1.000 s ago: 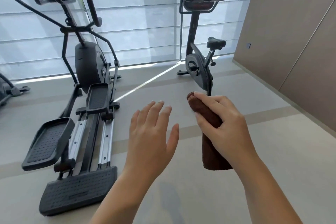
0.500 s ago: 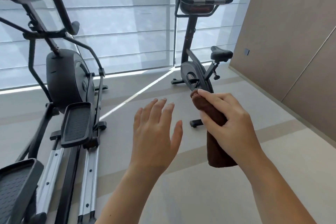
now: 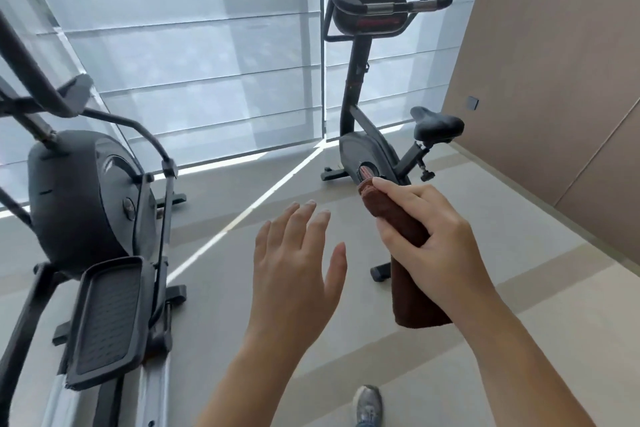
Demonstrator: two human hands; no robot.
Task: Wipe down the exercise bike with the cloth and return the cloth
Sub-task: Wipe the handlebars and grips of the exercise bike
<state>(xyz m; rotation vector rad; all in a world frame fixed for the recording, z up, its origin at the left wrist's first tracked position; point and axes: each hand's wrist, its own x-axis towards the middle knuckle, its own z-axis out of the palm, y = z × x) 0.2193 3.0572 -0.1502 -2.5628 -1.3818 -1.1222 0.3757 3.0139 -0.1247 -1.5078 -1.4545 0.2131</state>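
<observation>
Right fingers [image 3: 401,191]: curled round the brown cloth [image 3: 415,298], the index finger laid along its upper end and the thumb across its front, so the right hand [image 3: 436,243] grips it firmly.
Cloth: bundled into a thick roll; its upper end pokes just past the index fingertip and its lower end hangs below the palm, off the floor [image 3: 519,329].
Left fingers [image 3: 298,222]: straight, slightly spread, holding nothing; the left hand [image 3: 298,270] hovers palm down just left of the right fingers, apart from the cloth.
Exercise bike [image 3: 363,156]: upright beyond the right fingertips and not touched by them; console and handlebars stand high above them, the saddle up and to their right.
Elliptical trainer [image 3: 79,198]: well to the left of the left fingers, one pedal near the lower left.
Shoe [image 3: 367,404]: grey, on the floor below both hands, between the forearms.
Blinds [image 3: 194,55]: far beyond the fingertips, behind both machines.
Wall [image 3: 554,45]: tan panels, right of the right fingers.
</observation>
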